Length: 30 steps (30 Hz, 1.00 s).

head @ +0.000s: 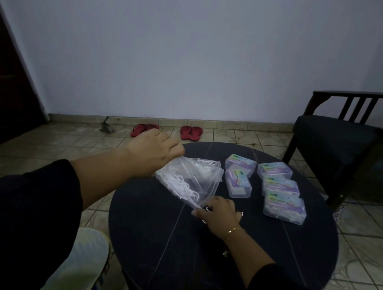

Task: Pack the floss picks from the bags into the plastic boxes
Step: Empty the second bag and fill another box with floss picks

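Dark round table [220, 256] carries five closed plastic boxes [284, 206]. Left hand [153, 154] and right hand [219, 214] each pinch the clear floss-pick bag [196, 179]; tilting it may spill picks.

Clear bag [191, 181] of white floss picks [181, 187], beside five seemingly closed plastic boxes [267, 185]

Round dark table [195, 261] with thin pale lines across its top, standing on a tiled floor [370, 251]. Dark wooden armchair [330, 147] with slatted back at right. Two pairs of red flip-flops [190, 133] near the skirting of a pale wall [197, 49]. Dark door [2, 88] at left. Small grey object beside the flip-flops, unidentifiable.
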{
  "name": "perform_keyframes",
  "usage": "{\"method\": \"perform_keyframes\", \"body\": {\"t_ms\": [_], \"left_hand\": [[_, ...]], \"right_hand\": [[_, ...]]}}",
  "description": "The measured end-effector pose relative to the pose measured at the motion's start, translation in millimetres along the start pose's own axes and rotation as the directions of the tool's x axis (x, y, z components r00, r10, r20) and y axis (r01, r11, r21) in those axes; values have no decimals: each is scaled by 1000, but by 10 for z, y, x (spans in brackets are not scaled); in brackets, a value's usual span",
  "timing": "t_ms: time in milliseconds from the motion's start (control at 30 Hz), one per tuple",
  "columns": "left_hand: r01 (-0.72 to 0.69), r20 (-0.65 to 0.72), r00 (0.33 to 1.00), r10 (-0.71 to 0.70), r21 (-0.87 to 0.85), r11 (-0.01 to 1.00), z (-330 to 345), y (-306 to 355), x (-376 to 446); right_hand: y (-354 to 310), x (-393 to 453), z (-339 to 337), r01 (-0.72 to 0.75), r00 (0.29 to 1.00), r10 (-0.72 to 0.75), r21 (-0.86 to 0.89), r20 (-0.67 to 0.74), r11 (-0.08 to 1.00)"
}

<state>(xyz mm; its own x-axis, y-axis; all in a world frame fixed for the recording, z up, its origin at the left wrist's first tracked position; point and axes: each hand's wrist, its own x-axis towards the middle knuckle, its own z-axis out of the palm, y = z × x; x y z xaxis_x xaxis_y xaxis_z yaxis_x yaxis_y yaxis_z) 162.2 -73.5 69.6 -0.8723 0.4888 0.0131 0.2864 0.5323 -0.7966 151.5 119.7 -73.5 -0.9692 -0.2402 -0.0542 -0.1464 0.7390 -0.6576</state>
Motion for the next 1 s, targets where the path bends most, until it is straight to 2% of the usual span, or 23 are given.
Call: {"method": "perform_keyframes", "body": {"t_ms": [67,200,333,400,467,533,633,733,867,1000], "left_hand": [[-7,8,1000,7,6,1000,-3,2,-2],[-21,27,999,21,21,1000,6,-7,-11],[-39,28,999,39,22,999,-38,16,6],[-40,17,999,40,28,999,-50,17,15],[-34,1,999,34,33,999,-54,12,16],[-35,-18,999,36,37,999,-71,18,22],[-70,-51,996,74,90,994,-113,48,25],[-78,-83,993,88,114,990,-125,33,10],[-60,-66,996,64,52,997,-134,24,18],[-25,-86,996,23,-20,999,-190,32,47]], "right_hand": [[-1,23,7,3,1000,-3,17,-7,1000],[9,26,-41,-3,1000,4,-61,26,998],[41,21,-35,10,1000,-5,-270,21,963],[56,4,-23,-24,1000,22,-236,-9,972],[68,-14,-9,-6,1000,9,-187,20,982],[43,-30,1,9,998,-4,-94,57,996],[9,-2,27,10,1000,-11,59,29,998],[26,37,46,4,1000,-6,138,18,990],[69,51,61,-20,1000,15,207,25,978],[61,-3,38,-81,997,80,184,16,979]]}}
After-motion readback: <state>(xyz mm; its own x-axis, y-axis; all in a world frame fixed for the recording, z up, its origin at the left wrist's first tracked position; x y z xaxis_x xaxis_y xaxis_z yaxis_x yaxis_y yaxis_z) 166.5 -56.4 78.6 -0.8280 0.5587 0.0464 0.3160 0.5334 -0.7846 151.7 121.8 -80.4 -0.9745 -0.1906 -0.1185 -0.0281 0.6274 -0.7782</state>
